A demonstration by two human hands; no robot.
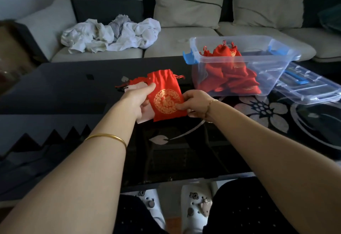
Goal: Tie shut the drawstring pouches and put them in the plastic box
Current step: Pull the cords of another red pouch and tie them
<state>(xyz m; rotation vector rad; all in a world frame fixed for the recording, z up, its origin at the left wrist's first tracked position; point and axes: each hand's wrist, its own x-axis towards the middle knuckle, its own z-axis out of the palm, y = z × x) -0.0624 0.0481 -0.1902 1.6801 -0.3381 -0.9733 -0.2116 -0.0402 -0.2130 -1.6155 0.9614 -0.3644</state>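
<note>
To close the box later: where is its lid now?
Head view: the lid lies on the table at the right edge, beside the plastic box.

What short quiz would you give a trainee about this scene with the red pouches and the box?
1. True or false: the lid sits closed on the plastic box.
2. The gold emblem on the red pouch being held is: A square, B round, C star-shaped.
3. Fill in: the red pouch is held by ____ hands, the left hand at its left edge and the right hand at its lower right corner.

Key: 1 false, the lid lies on the table beside the open box; 2 B; 3 both.
</note>
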